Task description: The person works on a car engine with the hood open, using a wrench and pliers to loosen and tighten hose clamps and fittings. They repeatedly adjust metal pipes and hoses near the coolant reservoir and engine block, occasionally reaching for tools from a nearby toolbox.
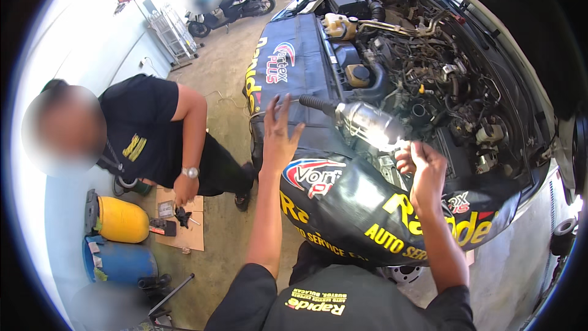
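A lit caged work lamp (367, 124) with a black ribbed handle lies across the front of the open engine bay (422, 79). My right hand (422, 168) is closed at the lamp's bright end, with thumb and fingers pinched at its tip; glare hides the exact grip. To the left of the handle, my left hand (278, 138) is raised with its fingers spread and nothing in it. Beneath it, a black fender cover (300, 55) with coloured lettering drapes over the car's front and side. A thin cord runs from the handle toward the left.
At the left a co-worker (153, 116) in a dark shirt stands facing the car. Behind are a yellow drum (122, 219), a blue drum (125, 262) and cardboard (195, 233) with parts on it. A motorcycle (236, 6) and a folded ladder (174, 34) stand farther back.
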Demonstrator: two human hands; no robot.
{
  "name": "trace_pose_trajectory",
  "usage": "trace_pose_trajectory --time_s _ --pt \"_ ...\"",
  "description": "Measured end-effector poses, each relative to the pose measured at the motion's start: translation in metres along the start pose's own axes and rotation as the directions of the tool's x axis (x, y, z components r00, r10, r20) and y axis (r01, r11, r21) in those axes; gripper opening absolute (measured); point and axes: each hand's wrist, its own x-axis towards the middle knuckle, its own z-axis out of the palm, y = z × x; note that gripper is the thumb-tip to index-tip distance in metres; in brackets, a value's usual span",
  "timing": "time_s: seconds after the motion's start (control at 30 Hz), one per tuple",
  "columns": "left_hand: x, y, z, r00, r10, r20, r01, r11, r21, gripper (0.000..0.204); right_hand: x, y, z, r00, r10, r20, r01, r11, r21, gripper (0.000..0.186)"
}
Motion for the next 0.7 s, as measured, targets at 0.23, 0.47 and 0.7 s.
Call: trace_pose_trajectory --time_s 0.23,0.47,0.7 --pt "0.058 -0.055 -0.035 0.747 0.225 0.625 -0.187 0.974 -0.128 0.059 -0.026 0.019 0.050 1.000 0.017 -0.008 -0.018 0.994 -0.109 0.029" --pt "0.072 -0.061 -0.055 0.752 0.215 0.623 -0.129 0.975 -0.180 0.051 -0.010 0.053 0.049 0.998 -0.025 0.063 0.026 1.000 -0.015 0.028" --pt "0.147 -0.170 -0.084 0.898 0.062 0.436 -0.032 0.997 -0.075 0.038 -0.037 0.101 0.081 0.953 -0.251 -0.168 0.133 0.849 -0.512 0.019"
